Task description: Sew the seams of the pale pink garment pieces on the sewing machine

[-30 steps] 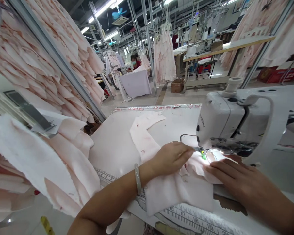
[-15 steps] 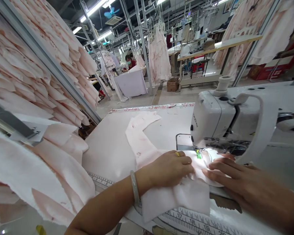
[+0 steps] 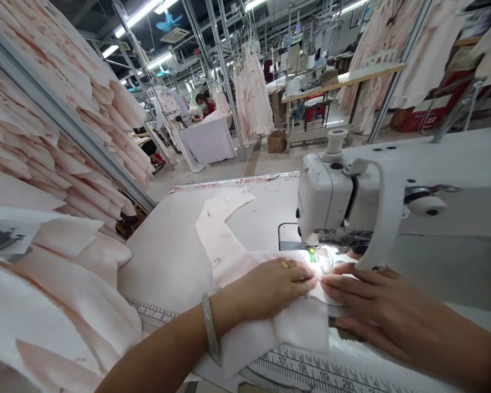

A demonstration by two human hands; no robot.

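Note:
A pale pink fabric piece point(image 3: 225, 240) lies on the sewing machine table, its far end bent like a collar or facing. Its near part runs under my hands and drapes over a printed ruler strip point(image 3: 311, 371). My left hand point(image 3: 270, 284), with a ring and a bangle, has its fingers closed together on the fabric, left of the lit needle area; its thumb is hidden. My right hand point(image 3: 372, 297) lies with fingers stretched out on the fabric edge, just before the white sewing machine point(image 3: 331, 191). A green-yellow part point(image 3: 312, 255) shows beside the presser foot.
Many pale pink garment pieces point(image 3: 57, 125) hang from a metal rail point(image 3: 65, 109) close on the left. A thread spool point(image 3: 336, 143) stands on the machine head. Beyond the table are a cardboard box point(image 3: 277, 141), hanging dresses point(image 3: 251, 93) and a seated person point(image 3: 204, 103).
The view has shifted to the right, so table and machine appear further left. My left hand's fingers are closer to my right fingertips. The right thumb now sits lower, away from the other fingers.

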